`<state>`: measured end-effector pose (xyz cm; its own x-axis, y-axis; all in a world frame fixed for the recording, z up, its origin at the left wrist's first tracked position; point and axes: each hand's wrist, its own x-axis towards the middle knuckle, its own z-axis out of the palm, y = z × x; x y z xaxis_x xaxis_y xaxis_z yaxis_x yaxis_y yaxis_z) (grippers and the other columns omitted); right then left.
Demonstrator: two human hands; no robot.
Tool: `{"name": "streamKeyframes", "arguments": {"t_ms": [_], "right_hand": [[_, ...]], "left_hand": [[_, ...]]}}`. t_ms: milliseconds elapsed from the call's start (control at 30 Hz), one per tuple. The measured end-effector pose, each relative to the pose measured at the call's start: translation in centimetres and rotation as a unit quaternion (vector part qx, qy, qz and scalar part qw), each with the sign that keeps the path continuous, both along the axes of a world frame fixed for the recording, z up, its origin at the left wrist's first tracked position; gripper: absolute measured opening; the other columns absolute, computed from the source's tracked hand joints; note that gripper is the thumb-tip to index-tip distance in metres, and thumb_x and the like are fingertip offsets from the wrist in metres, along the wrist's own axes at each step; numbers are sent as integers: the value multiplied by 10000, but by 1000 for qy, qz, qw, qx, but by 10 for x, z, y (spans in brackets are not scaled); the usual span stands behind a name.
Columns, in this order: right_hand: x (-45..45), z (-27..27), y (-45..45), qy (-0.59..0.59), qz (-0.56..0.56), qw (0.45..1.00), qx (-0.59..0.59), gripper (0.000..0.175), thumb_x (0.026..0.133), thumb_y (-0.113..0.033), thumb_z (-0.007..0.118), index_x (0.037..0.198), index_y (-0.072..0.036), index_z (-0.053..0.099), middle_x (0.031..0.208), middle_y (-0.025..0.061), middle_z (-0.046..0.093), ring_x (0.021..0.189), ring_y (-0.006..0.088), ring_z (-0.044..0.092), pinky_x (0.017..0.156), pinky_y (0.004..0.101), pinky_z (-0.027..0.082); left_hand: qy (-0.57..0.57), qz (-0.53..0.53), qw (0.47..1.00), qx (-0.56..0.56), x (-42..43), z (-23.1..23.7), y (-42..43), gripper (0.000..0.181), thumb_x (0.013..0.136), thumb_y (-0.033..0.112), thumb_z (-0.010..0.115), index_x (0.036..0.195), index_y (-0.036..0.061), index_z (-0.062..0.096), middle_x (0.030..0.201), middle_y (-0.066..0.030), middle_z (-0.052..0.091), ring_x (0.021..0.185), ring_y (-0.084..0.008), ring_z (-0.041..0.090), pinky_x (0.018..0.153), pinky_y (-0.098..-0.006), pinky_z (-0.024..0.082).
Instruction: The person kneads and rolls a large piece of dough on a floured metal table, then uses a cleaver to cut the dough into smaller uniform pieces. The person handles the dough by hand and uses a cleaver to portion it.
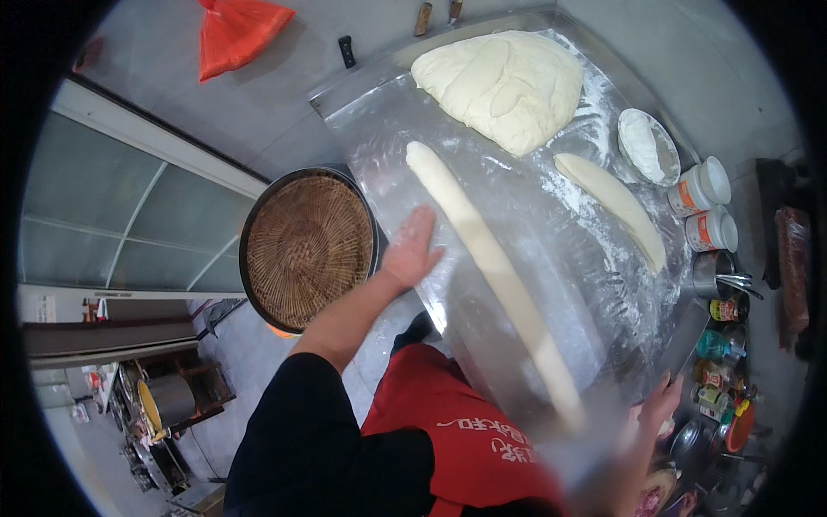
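My left hand (412, 249) is spread flat at the near left edge of the steel worktable (400, 187), holding nothing; whether it rests on the metal I cannot tell. Just right of it a long rope of dough (491, 258) runs diagonally towards me, its near end lost in a blur. At the right edge my right hand (663, 397) grips a cleaver (686, 336) with its broad blade raised. Between the rope and the jars lies a shorter, curved strip of dough (614, 200). A large mound of dough (504, 84) sits at the far end, on floured steel.
A round woven steamer lid (310, 252) stands left of the table. Along the right side are a bowl of flour (648, 147), white tubs (707, 231), a metal pot with utensils (712, 274) and several condiment jars (714, 394). Handles (346, 52) stick up behind the far edge; a red bag (239, 39) hangs beyond.
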<state>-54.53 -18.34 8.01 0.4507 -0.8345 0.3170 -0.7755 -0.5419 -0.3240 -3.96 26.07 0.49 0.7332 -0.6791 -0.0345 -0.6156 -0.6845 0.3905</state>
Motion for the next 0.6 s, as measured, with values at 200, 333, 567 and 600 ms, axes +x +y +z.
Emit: {"name": "streamKeyframes", "arguments": {"t_ms": [200,333,567,600], "right_hand": [[-7,36,108,-84,-69,980,168,363,1134,-175,598,1320,137,622,1210,283,732,1041,335,704,993,407,547],[-2,36,175,-82,-140,970,181,422,1137,-172,601,1425,136,585,1278,285,721,1096,309,687,1011,407,537],[40,34,270,-142,-127,948,253,217,1121,-130,609,1217,60,648,1038,119,727,917,184,624,856,348,534],[47,37,281,-126,-151,944,264,192,1117,-133,613,1176,47,644,984,103,705,876,175,604,815,351,522]], "left_hand": [[-62,31,998,6,137,3,45,872,993,363,704,1669,-19,309,1750,-273,305,1629,-442,282,1348,-499,236],[-108,56,989,81,220,2,55,879,1066,521,585,1683,-33,293,1783,-257,236,1662,-411,205,1362,-505,185],[-48,-58,982,174,151,-8,32,956,1062,576,553,1704,-59,239,1803,-248,191,1685,-394,133,1371,-531,96],[-49,-89,985,140,126,-6,29,960,1057,575,557,1700,-65,245,1800,-257,191,1685,-400,126,1371,-530,93]]}}
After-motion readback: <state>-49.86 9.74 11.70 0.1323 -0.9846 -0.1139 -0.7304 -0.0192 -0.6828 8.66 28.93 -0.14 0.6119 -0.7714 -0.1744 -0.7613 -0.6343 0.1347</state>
